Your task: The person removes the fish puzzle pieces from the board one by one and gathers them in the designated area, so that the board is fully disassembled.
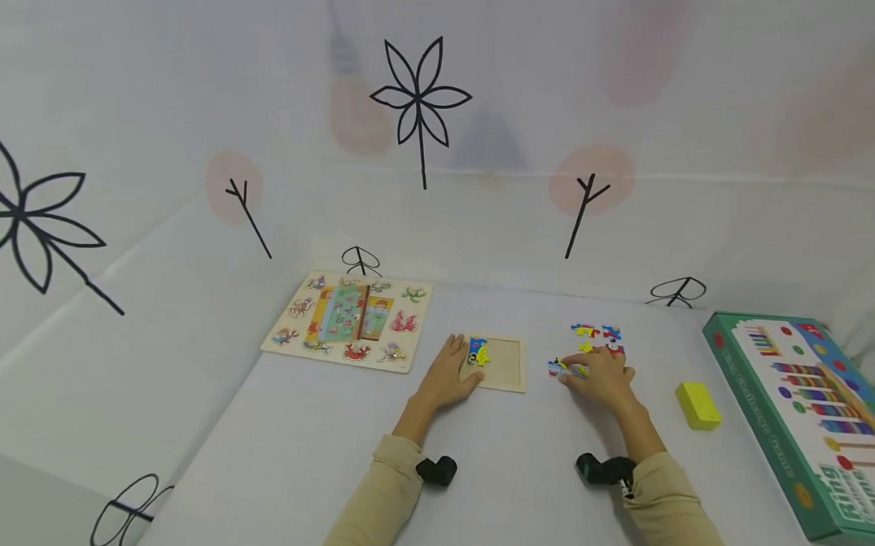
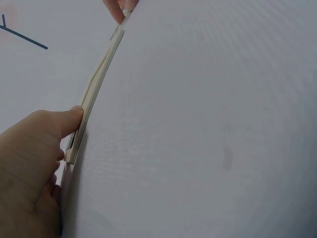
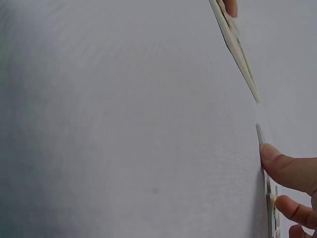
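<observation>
A small wooden puzzle tray (image 1: 507,364) lies in the middle of the table, with a blue and yellow puzzle piece (image 1: 476,350) in its upper left part. My left hand (image 1: 445,375) rests along the tray's left side, fingers extended and thumb at the near edge. In the left wrist view the thumb (image 2: 69,121) lies against the tray's rim. To the right, my right hand (image 1: 600,378) pinches a colourful puzzle piece (image 1: 554,368) between thumb and index finger, low over the table. Several loose pieces (image 1: 585,331) lie just beyond that hand, some partly covered by it.
A larger picture board (image 1: 419,305) with sea animals lies at the back left. Right of my right hand is a yellow block (image 1: 698,405). A big green game box (image 1: 789,451) stands along the table's right side. A patterned white cloth (image 1: 483,226) hangs behind.
</observation>
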A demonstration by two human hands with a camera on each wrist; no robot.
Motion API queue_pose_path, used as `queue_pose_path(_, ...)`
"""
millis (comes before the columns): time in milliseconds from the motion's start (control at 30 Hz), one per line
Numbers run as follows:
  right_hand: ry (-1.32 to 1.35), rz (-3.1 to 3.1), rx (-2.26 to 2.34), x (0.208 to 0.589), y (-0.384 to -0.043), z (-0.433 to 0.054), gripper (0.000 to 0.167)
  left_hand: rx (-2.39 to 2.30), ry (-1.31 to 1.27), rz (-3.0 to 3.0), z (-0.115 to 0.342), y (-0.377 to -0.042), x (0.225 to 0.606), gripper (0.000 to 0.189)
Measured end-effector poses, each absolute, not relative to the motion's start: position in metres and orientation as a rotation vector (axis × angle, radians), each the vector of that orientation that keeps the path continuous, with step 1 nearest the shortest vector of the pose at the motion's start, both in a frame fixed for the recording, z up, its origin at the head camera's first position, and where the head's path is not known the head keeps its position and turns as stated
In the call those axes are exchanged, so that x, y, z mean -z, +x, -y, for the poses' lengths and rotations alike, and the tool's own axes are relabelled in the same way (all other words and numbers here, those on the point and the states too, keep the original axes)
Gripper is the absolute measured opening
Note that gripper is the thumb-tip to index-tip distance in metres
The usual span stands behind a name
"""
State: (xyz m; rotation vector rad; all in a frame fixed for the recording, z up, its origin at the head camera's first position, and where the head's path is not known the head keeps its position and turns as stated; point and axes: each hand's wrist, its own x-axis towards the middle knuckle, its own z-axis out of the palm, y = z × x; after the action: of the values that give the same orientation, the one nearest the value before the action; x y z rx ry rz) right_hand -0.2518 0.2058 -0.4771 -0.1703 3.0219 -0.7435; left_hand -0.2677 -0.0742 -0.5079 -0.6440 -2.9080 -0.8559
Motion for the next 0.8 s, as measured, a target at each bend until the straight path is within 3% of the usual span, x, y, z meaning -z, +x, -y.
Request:
queue_pose_path(400,-0.167,-3.001,0.698,0.477,-0.25,-0.206,0.036,0.833,-0.678,2.865,0.075,-0.265,0.507,0.064)
queue_pose_path(533,-0.185,-3.031,0.72,0.476,-0.25,-0.206,0.044,0.843,-0.664,2.883,0.075,-0.265,0.507,0.066)
queue_pose_path(800,-0.394,-3.145,0.974,0.474,-0.258,-0.189,0.048,0.862,-0.647,2.904,0.075,-0.265,0.508,0.07)
